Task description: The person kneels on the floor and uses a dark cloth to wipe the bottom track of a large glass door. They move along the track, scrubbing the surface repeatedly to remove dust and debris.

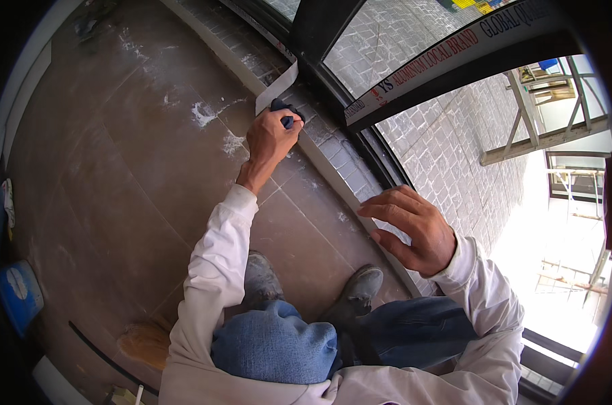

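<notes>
My left hand (271,140) is closed around a crumpled dark blue cloth (289,110) and presses it at the inner edge of a low tiled sill (326,138). Just beyond that hand, a pale flat strip (279,86) lies across the sill toward the door frame. My right hand (414,226) hangs over the sill closer to me, fingers apart and bent, with nothing in it. Beside it runs the black metal frame (385,158). A pale edging (331,177) borders the sill along the floor.
Brown floor tiles (144,155) carry white smudges (202,113). My shoes (360,289) stand close to the sill. A blue container (21,293) is at the far left. Outside, grey paving (441,145) leads to a wooden trestle (545,143). A printed band crosses the frame (454,54).
</notes>
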Tool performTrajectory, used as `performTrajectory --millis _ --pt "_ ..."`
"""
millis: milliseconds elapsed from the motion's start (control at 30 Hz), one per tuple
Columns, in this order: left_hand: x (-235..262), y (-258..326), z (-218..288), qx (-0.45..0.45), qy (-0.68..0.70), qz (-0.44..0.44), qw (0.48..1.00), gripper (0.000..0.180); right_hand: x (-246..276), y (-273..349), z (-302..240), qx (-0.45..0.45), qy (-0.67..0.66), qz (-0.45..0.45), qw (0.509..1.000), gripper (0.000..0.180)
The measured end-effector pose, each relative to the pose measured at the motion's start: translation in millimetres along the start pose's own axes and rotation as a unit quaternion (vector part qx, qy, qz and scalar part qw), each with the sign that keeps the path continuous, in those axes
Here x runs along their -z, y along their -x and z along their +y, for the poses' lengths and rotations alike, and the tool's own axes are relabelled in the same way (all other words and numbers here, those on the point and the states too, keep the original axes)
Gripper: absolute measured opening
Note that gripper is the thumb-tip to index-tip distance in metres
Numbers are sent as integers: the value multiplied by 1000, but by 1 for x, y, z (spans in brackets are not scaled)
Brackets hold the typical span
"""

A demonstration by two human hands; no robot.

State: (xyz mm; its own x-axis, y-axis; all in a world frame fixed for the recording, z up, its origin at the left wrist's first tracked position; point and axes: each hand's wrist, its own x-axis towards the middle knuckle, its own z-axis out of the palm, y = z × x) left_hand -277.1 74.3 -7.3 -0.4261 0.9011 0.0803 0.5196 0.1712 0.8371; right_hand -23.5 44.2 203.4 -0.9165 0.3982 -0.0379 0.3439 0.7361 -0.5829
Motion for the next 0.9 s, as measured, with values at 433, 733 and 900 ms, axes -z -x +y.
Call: performTrajectory --millis 433,733,900 --pt "174 16 -17 116 428 131 887 35 -122 -254 100 75 362 -1 929 69" --pt "110 -8 -15 137 450 23 882 30 -137 -251 134 39 478 -37 877 30" --pt "105 -24 -17 132 432 5 892 29 -122 -232 130 27 447 7 894 21"
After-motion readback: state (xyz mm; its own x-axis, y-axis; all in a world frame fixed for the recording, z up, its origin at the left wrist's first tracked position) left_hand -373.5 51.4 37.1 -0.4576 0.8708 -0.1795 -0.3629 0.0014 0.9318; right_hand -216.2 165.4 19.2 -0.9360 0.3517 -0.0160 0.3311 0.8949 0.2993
